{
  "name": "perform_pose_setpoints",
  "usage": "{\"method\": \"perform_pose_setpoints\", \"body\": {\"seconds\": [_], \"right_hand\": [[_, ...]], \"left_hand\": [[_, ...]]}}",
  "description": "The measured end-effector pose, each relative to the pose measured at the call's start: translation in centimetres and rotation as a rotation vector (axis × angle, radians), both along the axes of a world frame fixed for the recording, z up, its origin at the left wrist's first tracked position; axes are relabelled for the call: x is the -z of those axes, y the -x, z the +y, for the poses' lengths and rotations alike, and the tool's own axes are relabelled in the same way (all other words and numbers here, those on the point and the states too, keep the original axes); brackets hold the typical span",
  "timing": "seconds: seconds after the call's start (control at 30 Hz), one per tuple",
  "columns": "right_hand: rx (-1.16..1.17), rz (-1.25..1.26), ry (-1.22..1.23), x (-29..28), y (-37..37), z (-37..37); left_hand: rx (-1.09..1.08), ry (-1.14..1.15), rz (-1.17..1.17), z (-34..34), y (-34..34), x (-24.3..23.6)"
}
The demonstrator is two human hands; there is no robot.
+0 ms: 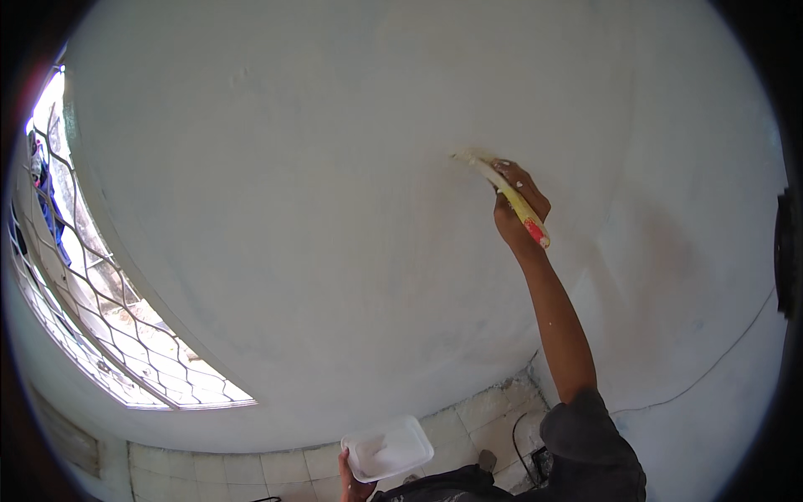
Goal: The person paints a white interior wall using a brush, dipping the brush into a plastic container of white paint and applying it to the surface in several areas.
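Observation:
My right hand (pixel 520 191), with white specks on its fingers, is wrapped round a paintbrush (pixel 523 211). The brush has a yellow handle with a red end, and its pale bristles touch the whitish wall (pixel 335 184). Low in the view, my left hand (pixel 355 485) grips the edge of a white rectangular plastic tub (pixel 389 452). White residue shows inside the tub, which I hold near my body above the floor. Part of the left hand is hidden behind the tub.
A window with a wavy metal grille (pixel 109 293) lets in bright light at the left. Pale floor tiles (pixel 284 467) run along the wall's foot. A thin cable (pixel 698 383) hangs on the right wall, beside a dark object (pixel 785 251). Black cord (pixel 517 448) lies near my feet.

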State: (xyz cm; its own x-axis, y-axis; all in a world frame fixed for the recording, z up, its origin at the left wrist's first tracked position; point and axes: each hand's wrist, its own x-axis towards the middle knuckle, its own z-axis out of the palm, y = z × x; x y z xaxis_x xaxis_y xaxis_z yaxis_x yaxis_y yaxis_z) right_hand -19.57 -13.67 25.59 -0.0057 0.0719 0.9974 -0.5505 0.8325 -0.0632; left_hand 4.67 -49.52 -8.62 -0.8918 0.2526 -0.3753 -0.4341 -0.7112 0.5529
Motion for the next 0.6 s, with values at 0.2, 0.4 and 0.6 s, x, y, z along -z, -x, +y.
{"method": "perform_pose_setpoints", "body": {"seconds": [0.2,0.4,0.6], "right_hand": [[-0.11,-0.243,-0.113,18.4,-0.1,-2.6],[-0.209,-0.946,-0.291,31.6,-6.5,-6.0],[-0.439,-1.04,0.458,23.5,-10.5,-6.3]], "left_hand": [[-0.038,-0.049,0.035,0.2,0.8,-0.5],[-0.093,0.019,0.071,0.2,0.3,0.1],[-0.028,-0.052,-0.019,0.8,1.0,0.2]]}}
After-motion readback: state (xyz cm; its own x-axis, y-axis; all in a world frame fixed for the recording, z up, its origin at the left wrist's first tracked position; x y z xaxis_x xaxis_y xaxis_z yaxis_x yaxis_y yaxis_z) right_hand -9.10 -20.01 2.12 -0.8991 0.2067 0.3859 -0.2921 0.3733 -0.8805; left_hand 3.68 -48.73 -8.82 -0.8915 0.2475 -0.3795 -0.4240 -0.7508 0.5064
